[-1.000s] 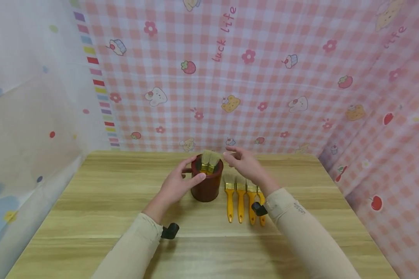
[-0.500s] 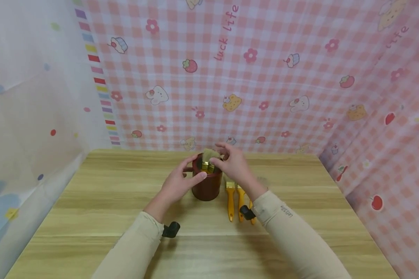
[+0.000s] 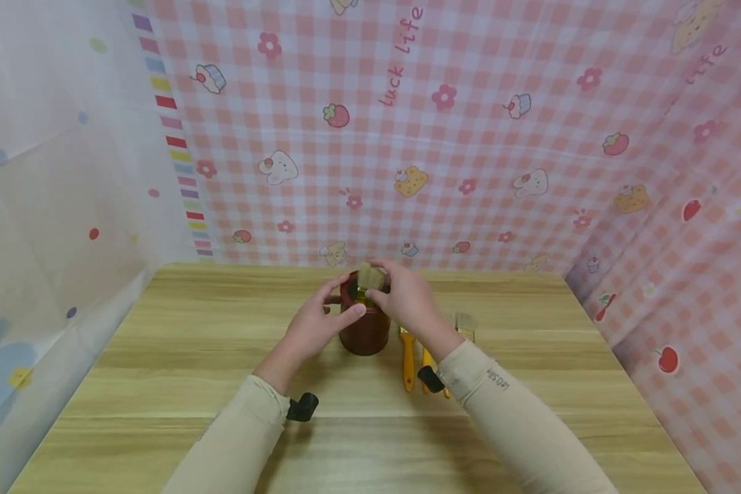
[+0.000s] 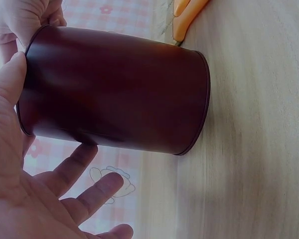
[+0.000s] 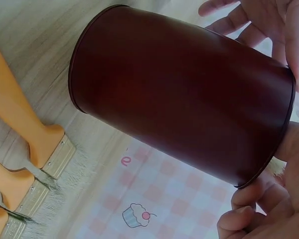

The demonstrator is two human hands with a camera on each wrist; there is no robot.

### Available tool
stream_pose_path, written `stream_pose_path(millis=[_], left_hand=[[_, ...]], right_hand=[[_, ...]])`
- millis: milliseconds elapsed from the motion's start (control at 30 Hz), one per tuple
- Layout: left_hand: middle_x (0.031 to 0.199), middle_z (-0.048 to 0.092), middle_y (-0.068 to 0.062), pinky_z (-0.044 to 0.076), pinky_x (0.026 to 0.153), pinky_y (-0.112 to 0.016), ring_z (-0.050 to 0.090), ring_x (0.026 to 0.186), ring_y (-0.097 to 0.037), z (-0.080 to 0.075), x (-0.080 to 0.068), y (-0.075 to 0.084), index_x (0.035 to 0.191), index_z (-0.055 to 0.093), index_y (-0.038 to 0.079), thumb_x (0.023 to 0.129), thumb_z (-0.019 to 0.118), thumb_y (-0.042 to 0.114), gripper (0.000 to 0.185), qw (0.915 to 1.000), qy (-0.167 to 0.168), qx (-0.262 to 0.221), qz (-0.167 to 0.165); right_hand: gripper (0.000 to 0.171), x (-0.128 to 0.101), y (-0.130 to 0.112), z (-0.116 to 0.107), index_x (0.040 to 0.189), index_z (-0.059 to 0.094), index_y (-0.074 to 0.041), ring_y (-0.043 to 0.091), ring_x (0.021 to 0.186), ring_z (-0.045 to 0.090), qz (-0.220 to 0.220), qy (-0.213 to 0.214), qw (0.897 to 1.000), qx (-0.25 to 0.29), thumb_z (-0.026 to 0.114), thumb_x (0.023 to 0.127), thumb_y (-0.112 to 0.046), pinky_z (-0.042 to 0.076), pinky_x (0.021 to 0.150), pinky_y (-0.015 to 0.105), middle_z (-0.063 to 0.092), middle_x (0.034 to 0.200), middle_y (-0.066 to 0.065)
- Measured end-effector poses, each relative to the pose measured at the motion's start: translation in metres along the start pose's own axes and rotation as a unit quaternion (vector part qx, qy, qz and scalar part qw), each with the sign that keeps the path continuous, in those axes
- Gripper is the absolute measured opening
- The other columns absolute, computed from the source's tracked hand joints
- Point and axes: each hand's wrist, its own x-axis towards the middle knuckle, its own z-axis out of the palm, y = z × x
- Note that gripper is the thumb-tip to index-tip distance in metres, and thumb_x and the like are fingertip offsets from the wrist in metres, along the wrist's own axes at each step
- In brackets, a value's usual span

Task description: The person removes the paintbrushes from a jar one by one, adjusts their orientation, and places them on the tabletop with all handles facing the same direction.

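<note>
Since a second ago, right hand (image 3: 407, 298) has come over the cup's mouth.
Left hand (image 3: 315, 322) clasps the dark red cup (image 3: 364, 322) standing mid-table (image 3: 160, 357); right fingers pinch brush bristles (image 3: 370, 276) inside. Only the right wrist view shows the orange brushes' (image 5: 20, 124) ferrules lying beside it.

Both arms wear long beige sleeves (image 3: 241, 439). The right sleeve has small dark letters (image 3: 497, 379) near the cuff. A small black camera (image 3: 301, 407) sits under each wrist.
</note>
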Motion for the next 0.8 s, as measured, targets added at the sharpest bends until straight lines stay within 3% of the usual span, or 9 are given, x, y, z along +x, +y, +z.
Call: stream_pose_path(millis=[333, 500, 600, 733, 800], left_hand=[[0.156, 0.058, -0.007, 0.052, 0.109, -0.061, 0.053, 0.147, -0.040, 0.001, -0.001, 0.001, 0.162, 0.039, 0.049, 0.096, 0.074, 0.061, 0.076, 1.0000, 0.008, -0.003, 0.000], [0.157, 0.057, -0.009, 0.051, 0.112, -0.063, 0.052, 0.148, -0.041, 0.003, -0.001, 0.001, 0.162, 0.039, 0.048, 0.097, 0.074, 0.059, 0.075, 1.0000, 0.007, 0.002, 0.000], [0.158, 0.057, -0.009, 0.049, 0.113, -0.065, 0.050, 0.148, -0.044, 0.003, -0.001, 0.001, 0.162, 0.039, 0.049, 0.097, 0.074, 0.060, 0.075, 0.9999, 0.010, 0.007, -0.004], [0.157, 0.058, -0.008, 0.049, 0.113, -0.065, 0.051, 0.148, -0.045, 0.002, -0.002, 0.003, 0.160, 0.040, 0.050, 0.095, 0.074, 0.061, 0.074, 0.9998, 0.017, 0.010, -0.009], [0.157, 0.058, -0.008, 0.049, 0.113, -0.065, 0.051, 0.148, -0.045, 0.002, -0.002, 0.003, 0.160, 0.040, 0.050, 0.095, 0.075, 0.061, 0.074, 0.9997, 0.018, 0.011, -0.009]], right_hand=[[0.067, -0.001, -0.002, -0.001, 0.158, 0.053, -0.024, 0.014, 0.069, 0.065, 0.009, -0.003, 1.000, -0.011, 0.082, 0.097, -0.029, 0.048, 0.055, 0.029, 0.074, 0.090, 0.001], [0.076, -0.002, 0.002, -0.012, 0.165, 0.041, -0.025, 0.016, 0.064, 0.063, 0.018, 0.009, 0.998, 0.062, 0.079, 0.099, -0.025, 0.049, 0.053, 0.028, 0.073, 0.091, 0.005], [0.076, -0.002, 0.005, -0.032, 0.165, 0.040, -0.021, 0.017, 0.067, 0.064, 0.014, 0.040, 0.988, 0.151, 0.078, 0.099, -0.021, 0.050, 0.056, 0.027, 0.075, 0.094, 0.011], [0.074, -0.001, 0.016, -0.068, 0.163, 0.041, -0.020, 0.020, 0.079, 0.067, 0.019, 0.071, 0.964, 0.255, 0.078, 0.099, -0.022, 0.051, 0.063, 0.028, 0.076, 0.099, 0.014], [0.075, -0.003, 0.026, -0.085, 0.164, 0.040, -0.023, 0.019, 0.089, 0.069, 0.038, 0.077, 0.952, 0.293, 0.078, 0.099, -0.026, 0.054, 0.072, 0.030, 0.076, 0.107, 0.012]])
